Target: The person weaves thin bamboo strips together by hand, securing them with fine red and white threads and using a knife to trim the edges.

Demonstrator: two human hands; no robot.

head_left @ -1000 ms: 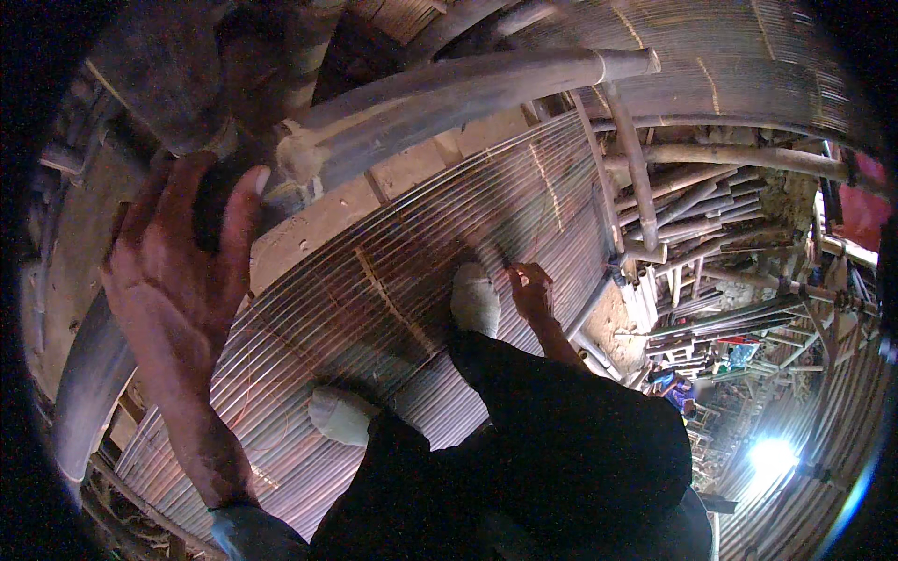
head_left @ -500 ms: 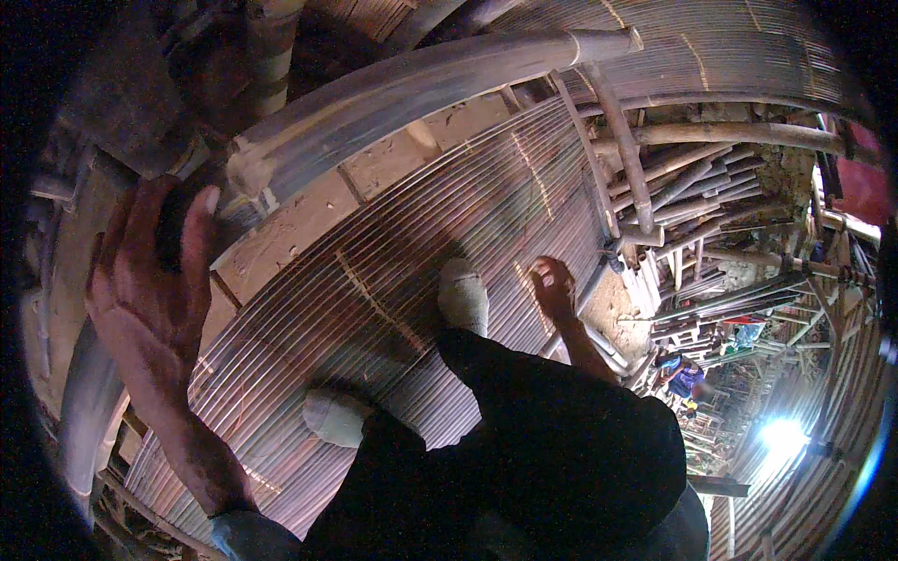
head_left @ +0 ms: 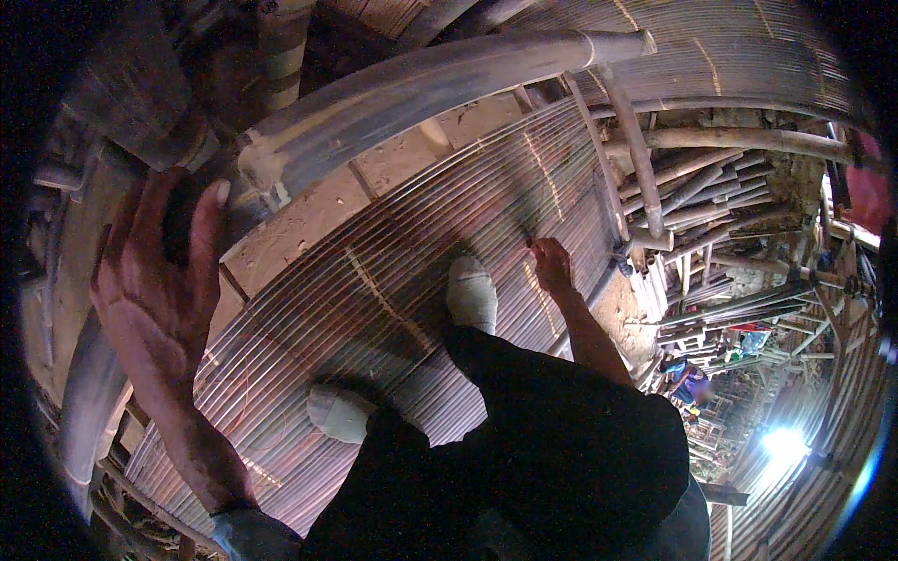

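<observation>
I stand on a mat of thin, closely set slats (head_left: 309, 309), tied across with pale bindings (head_left: 379, 290). My left hand (head_left: 154, 280) is at the left, by the near end of a thick bamboo pole (head_left: 421, 79). Its thumb stands apart from the fingers, whose tips are partly lost in shadow, and nothing shows in its grasp. Low over the slats, right of my foot in a pale sock (head_left: 471, 294), my right hand (head_left: 554, 265) is closed in a pinch beside a pale binding (head_left: 547, 313). Whatever lies between its fingertips is too small to make out.
My other sock-clad foot (head_left: 339, 413) rests on the slats. A second slatted sheet (head_left: 739, 56) spreads at the far right, behind a wooden crossbar (head_left: 730, 140). Bamboo lengths (head_left: 716, 196) are stacked at the right. Farther off, a person (head_left: 690, 385) is near a bright lamp (head_left: 784, 441).
My right hand has turned and its fingers have drawn together into a pinch, a little higher over the slats. The left hand keeps nearly the same place, while the view has shifted slightly.
</observation>
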